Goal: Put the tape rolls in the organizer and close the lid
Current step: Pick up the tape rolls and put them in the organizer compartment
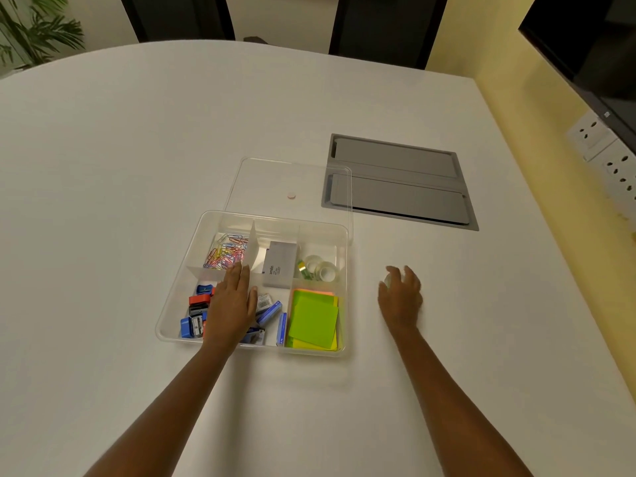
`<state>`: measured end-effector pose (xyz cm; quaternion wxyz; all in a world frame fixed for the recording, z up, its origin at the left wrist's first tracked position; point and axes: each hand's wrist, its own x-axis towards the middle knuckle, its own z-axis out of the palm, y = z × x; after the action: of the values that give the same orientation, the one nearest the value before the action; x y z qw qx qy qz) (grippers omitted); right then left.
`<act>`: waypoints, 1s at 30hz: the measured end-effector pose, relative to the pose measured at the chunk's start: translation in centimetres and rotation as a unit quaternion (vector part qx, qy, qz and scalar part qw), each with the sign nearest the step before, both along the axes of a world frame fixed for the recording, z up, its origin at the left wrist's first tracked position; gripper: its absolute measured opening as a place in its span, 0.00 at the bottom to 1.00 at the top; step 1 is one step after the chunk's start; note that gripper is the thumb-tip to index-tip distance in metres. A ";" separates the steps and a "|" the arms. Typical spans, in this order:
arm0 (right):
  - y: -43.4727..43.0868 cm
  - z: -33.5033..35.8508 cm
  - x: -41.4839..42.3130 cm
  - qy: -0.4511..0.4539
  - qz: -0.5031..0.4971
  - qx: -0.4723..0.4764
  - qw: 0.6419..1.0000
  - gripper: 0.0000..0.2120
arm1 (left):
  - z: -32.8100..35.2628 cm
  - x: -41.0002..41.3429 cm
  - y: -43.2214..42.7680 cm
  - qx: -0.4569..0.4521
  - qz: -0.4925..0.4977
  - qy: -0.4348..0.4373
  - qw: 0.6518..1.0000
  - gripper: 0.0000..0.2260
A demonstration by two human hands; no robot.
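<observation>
A clear plastic organizer point(172, 297) with several compartments sits on the white table. Its clear lid point(289, 177) lies flat on the table just behind it. Clear tape rolls point(321, 268) and a small green roll rest in the back right compartment. My left hand point(232, 304) lies flat over the front left compartment, fingers together and holding nothing. My right hand point(401, 296) is on the table to the right of the organizer, fingers curled over a small clear tape roll point(388, 279) that is mostly hidden beneath them.
The organizer also holds coloured paper clips point(225, 254), a grey box point(279, 268), blue and red sharpeners and staple boxes, and green sticky notes point(313, 321). A grey cable hatch point(399, 182) is set into the table behind right. Wall sockets point(616, 163) are at far right.
</observation>
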<state>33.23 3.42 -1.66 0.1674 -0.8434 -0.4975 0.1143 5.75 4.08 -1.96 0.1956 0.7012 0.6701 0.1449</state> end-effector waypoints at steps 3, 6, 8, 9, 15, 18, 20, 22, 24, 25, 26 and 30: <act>-1.1 -0.7 1.5 -0.017 -0.003 -0.071 0.997 0.19 | 0.0 0.0 0.0 0.002 0.000 -0.003 1.000 0.22; -1.1 -0.6 2.0 0.009 0.007 -0.046 0.999 0.15 | 0.0 0.0 0.0 0.004 0.000 -0.005 1.000 0.22; -0.6 0.0 1.6 0.059 0.003 -0.022 0.998 0.12 | 0.0 0.0 0.0 0.001 0.001 -0.003 1.000 0.22; -0.2 0.4 1.3 0.080 -0.001 -0.009 0.997 0.12 | 0.0 0.0 0.0 0.000 0.001 -0.002 1.000 0.22; 2.3 3.2 -3.0 0.165 0.022 0.092 0.982 0.10 | -0.1 -0.1 0.0 -0.002 0.001 -0.003 1.000 0.22; 3.3 4.2 -5.2 0.177 0.063 0.124 0.974 0.10 | -0.1 -0.1 0.0 -0.005 0.001 -0.003 1.000 0.22; 3.7 4.3 -6.2 0.178 0.097 0.112 0.973 0.10 | -0.1 -0.1 0.0 -0.007 -0.001 -0.002 1.000 0.22; 3.9 4.1 -6.9 0.171 0.126 0.084 0.974 0.11 | -0.1 -0.1 0.0 -0.006 -0.002 -0.002 1.000 0.22; 3.7 3.5 -7.2 0.143 0.150 0.049 0.977 0.15 | -0.1 -0.1 0.1 -0.004 -0.004 0.006 1.000 0.22; 3.5 3.1 -7.3 0.128 0.160 0.033 0.978 0.17 | -0.1 -0.2 0.1 -0.003 -0.008 0.017 1.000 0.22; 3.3 2.6 -7.3 0.115 0.169 0.017 0.979 0.19 | -0.1 -0.2 0.1 -0.001 -0.013 0.030 0.999 0.22; 2.2 1.0 -7.3 0.075 0.199 -0.022 0.977 0.20 | -0.1 -0.3 0.1 0.004 -0.020 0.054 0.998 0.21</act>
<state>25.94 5.59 -0.66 0.1595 -0.7197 -0.6392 0.2189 5.45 4.13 -2.04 0.1591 0.7222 0.6647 0.1057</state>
